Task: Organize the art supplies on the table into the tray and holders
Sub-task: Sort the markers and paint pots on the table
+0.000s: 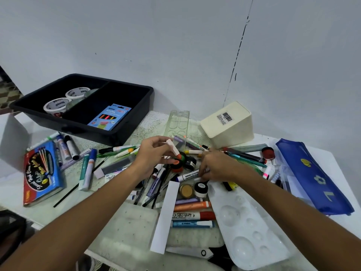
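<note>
Two bare arms reach in from the bottom over a messy white table (332, 159). Nearest us lies a clear paint palette (252, 229) and a long white paper strip (166, 218). The left hand (154, 155) pinches a small pink and orange marker (172, 147) and holds it above the pile. The right hand (218, 167) has its fingers curled down on a whiteboard marker (188, 175) in the heap of pens. A black tray (125, 132) sits at the back left with two tape rolls (66, 99) and a blue pencil box (109, 117) inside. A cream holder (228, 124) lies tipped over near the plain grey wall (175, 36). A blue pouch (312, 177) lies on the right.
</note>
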Tool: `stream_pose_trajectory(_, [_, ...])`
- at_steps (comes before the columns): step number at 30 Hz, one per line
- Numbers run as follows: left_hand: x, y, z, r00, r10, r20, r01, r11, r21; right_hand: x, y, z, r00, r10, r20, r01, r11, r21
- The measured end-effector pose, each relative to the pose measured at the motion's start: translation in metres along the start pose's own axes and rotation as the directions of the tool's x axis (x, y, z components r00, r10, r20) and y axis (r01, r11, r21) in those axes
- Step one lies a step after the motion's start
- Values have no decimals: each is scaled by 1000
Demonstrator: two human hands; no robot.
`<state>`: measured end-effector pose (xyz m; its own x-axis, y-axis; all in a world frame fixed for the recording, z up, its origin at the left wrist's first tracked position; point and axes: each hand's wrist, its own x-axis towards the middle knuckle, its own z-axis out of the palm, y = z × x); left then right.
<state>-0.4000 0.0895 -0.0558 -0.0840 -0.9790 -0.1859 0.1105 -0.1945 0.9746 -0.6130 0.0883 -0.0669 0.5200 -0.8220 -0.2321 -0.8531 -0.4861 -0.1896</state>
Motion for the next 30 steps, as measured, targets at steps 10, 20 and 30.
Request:
stream_pose_trajectory(10, [-12,4,7,1000,11,23,-12,998,67,-16,12,-12,988,118,-96,-37,797,602])
stream_pose_trajectory(20, [-65,-1,81,966,-15,258,-36,981,189,-131,25,-7,942,276,-191,-7,587,810])
stream_pose_trajectory(30, [-145,-52,188,849,-105,517,-139,901,411,-268,31,39,868,495,25,-306,495,813])
